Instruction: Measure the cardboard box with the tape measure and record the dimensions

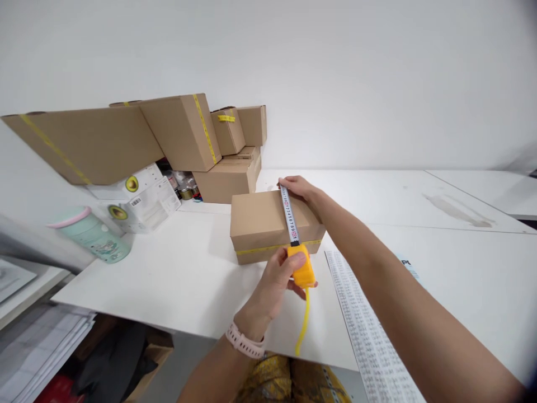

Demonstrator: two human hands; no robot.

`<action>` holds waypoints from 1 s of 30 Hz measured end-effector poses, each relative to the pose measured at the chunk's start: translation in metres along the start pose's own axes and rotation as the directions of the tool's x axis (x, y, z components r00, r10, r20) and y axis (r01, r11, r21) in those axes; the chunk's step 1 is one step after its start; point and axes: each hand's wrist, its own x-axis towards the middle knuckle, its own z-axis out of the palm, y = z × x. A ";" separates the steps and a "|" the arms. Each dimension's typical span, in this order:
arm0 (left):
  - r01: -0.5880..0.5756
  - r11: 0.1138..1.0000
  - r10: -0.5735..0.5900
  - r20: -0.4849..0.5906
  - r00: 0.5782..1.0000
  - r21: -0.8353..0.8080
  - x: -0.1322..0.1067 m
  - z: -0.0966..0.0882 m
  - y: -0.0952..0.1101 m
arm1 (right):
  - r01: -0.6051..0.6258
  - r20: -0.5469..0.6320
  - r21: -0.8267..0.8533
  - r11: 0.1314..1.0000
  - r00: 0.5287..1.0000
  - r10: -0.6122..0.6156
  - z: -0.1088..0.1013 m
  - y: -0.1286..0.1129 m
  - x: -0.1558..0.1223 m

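Note:
A small brown cardboard box [260,221] with a yellow tape line along its front lies on the white table [176,274]. My left hand [274,285] is closed round a yellow tape measure case [302,270] at the box's near edge. Its white blade [288,215] runs across the box top. My right hand [298,187] pinches the blade's end down at the box's far edge. A yellow strap hangs from the case.
A heap of taped cardboard boxes [180,131] stands at the back left against the wall. White avocado-printed boxes [140,196] and a mint cup with a pink lid [94,232] lie left. A printed sheet [361,313] lies under my right arm.

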 end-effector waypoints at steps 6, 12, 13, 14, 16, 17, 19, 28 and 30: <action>-0.198 0.938 0.288 -0.319 0.903 0.285 -0.047 -0.066 -0.018 | -0.111 -0.166 0.190 0.976 0.976 0.143 -0.041 0.044 -0.052; -0.184 0.941 0.288 -0.393 0.873 0.283 -0.037 -0.116 -0.014 | -0.074 0.150 0.174 0.982 0.988 0.048 -0.040 0.069 -0.146; -0.183 0.944 0.281 -0.382 0.880 0.274 -0.034 -0.118 -0.009 | -0.046 0.162 0.181 0.983 0.987 0.016 -0.039 0.063 -0.155; -0.193 0.943 0.287 -0.371 0.883 0.270 -0.033 -0.119 -0.001 | -0.023 0.151 0.176 0.984 0.988 -0.004 -0.040 0.055 -0.161; -0.236 0.932 0.324 -0.337 0.884 0.275 -0.033 -0.119 0.016 | 0.011 0.080 0.141 0.990 0.997 -0.023 -0.044 0.036 -0.166; -0.259 0.924 0.344 -0.315 0.885 0.282 -0.034 -0.117 0.025 | 0.018 0.041 0.120 0.993 0.999 -0.024 -0.048 0.026 -0.165; -0.282 0.910 0.366 -0.266 0.892 0.305 -0.037 -0.113 0.042 | 0.014 -0.011 0.085 0.996 1.000 -0.013 -0.055 0.011 -0.163; -0.266 0.890 0.358 -0.205 0.911 0.370 -0.065 -0.063 0.014 | 0.241 -0.244 -0.204 0.949 0.926 -0.287 -0.047 0.003 -0.152; -0.210 0.920 0.247 -0.072 0.966 0.331 -0.068 -0.052 -0.005 | 0.264 -0.182 -0.154 0.952 0.939 -0.290 -0.050 -0.001 -0.145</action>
